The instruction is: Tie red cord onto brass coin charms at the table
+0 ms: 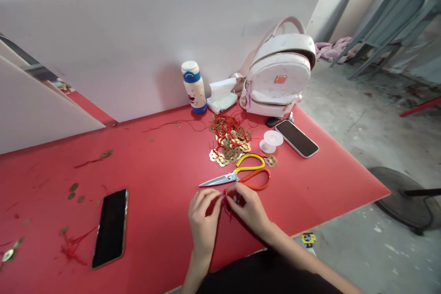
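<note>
Red table [161,202], pale partition [120,50] behind it. On my feed, the left hand [204,209] and right hand [251,209] sit close together, both pinching a red cord [225,192] between them, just this side of the scissors [232,177]; coins [230,141] lie heaped beyond.

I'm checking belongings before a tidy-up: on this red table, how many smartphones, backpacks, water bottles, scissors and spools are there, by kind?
Smartphones: 2
Backpack: 1
Water bottle: 1
Scissors: 1 pair
White spool: 1
Total: 6, counting the scissors as one
</note>
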Available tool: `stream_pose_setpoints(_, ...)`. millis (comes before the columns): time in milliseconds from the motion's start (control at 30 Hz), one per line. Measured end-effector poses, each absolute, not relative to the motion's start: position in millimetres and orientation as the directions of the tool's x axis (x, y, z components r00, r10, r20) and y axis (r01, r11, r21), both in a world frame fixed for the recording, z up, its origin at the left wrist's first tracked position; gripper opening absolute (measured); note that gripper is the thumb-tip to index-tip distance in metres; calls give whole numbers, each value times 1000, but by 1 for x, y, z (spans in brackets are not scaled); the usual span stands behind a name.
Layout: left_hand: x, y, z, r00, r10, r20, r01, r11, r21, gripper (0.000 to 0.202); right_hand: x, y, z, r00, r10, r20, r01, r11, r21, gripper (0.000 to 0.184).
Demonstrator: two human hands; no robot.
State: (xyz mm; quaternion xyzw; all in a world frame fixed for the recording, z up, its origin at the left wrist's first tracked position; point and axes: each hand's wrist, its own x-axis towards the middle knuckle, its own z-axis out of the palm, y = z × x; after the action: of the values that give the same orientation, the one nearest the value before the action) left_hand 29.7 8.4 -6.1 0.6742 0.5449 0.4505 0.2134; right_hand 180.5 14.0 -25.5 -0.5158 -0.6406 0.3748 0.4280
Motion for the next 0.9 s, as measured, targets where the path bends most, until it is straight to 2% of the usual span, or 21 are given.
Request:
stream_pose_setpoints(200, 30, 9, -6, 5, 913, 409, 569, -339, 749, 8, 180, 16, -24, -131, 958, 254, 350, 284, -893, 9)
stream_pose_setpoints(367, 31, 9, -10, 15, 899, 437, 628, -349, 696, 13, 180, 16, -29, -151, 954, 259, 357, 297, -886, 9)
stream_pose_setpoints(600, 30, 11, -12, -27, 946, 323, 565, -252, 786, 12, 180, 16, -25, -127, 962, 243, 346, 273, -898, 7)
stream_pose_setpoints(767, 29, 12, -13, -23, 954, 298, 528, -241, 814, 16, 180, 17, -22, -115, 963, 243, 362, 269, -892, 8)
stream_pose_setpoints(900, 28, 11, -13, -26, 931, 364, 628, -268, 730, 13, 180, 16, -23, -127, 966, 225, 386, 257, -886, 8)
